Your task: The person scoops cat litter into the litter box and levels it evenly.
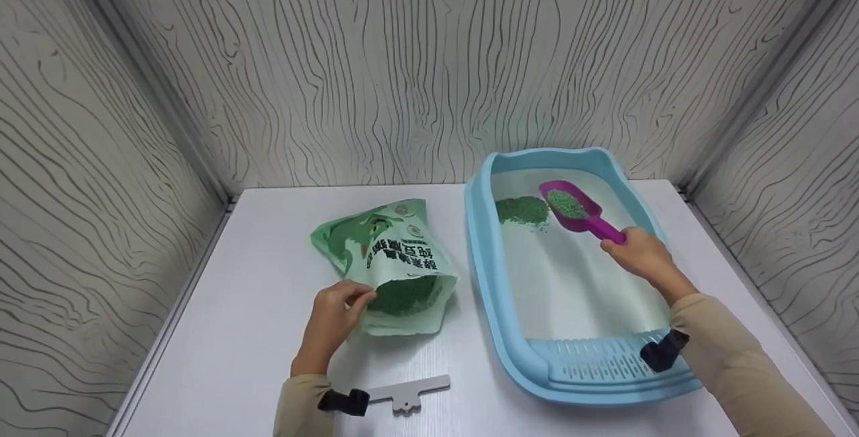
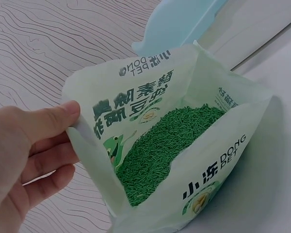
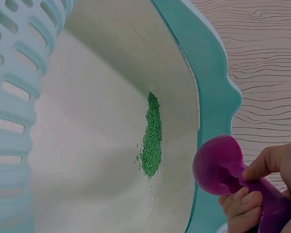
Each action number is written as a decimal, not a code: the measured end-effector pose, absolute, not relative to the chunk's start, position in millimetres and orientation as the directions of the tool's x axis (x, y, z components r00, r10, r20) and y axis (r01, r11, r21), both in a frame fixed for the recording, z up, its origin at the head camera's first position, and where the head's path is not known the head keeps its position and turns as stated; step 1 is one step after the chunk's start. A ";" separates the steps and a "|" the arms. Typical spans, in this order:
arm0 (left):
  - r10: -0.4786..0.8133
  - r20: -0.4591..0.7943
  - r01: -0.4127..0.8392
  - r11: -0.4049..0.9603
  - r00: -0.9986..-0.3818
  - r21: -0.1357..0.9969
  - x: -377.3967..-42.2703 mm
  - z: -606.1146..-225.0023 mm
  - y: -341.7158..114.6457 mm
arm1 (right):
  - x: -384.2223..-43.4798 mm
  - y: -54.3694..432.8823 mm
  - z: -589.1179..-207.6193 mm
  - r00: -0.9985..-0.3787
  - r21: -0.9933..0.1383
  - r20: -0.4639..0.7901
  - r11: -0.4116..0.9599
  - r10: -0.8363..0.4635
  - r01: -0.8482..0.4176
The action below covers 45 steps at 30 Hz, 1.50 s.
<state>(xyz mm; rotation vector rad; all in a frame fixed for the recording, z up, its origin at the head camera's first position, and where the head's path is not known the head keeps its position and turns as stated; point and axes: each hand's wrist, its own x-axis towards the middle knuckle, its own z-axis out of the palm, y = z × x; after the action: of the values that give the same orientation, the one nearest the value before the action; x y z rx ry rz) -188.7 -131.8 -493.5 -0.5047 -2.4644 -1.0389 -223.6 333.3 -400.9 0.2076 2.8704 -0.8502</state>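
My left hand [image 1: 335, 313] pinches the left rim of a light green litter bag [image 1: 396, 242] between thumb and fingers. The bag's mouth gapes toward me, and green pellets [image 2: 169, 145] fill its inside in the left wrist view. With my right hand [image 1: 643, 254] I grip the handle of a purple scoop [image 1: 607, 229] loaded with green pellets. The scoop is over the blue litter box [image 1: 493, 276], beside a small pile of pellets [image 1: 522, 211] at the box's left wall. In the right wrist view the scoop's underside [image 3: 216, 167] shows, its load hidden.
A grey flat clip [image 1: 406, 395] lies on the white table [image 1: 235, 329] near the front, close to my left wrist. The litter box has a slotted ledge [image 1: 604, 360] at its near end. Wood-patterned panels [image 1: 429, 74] enclose the table behind and at both sides.
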 end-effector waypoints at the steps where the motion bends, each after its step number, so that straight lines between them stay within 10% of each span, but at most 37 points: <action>1: 0.165 0.502 0.474 0.656 -0.849 0.587 -188.8 -493.7 -131.7 | -224.6 334.0 -401.3 -0.978 -0.542 -0.188 0.820 0.092 0.181; 45: 0.161 0.511 0.481 0.650 -0.844 0.589 -186.8 -493.6 -131.7 | -268.2 344.0 -446.3 -0.933 -0.559 -0.174 0.748 0.316 0.357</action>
<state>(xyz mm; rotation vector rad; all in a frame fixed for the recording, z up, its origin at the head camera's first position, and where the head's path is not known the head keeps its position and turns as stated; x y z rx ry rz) -186.8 -131.7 -493.6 -0.5052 -2.4528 -1.0472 -268.2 344.0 -446.3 0.5540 2.8732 -0.9410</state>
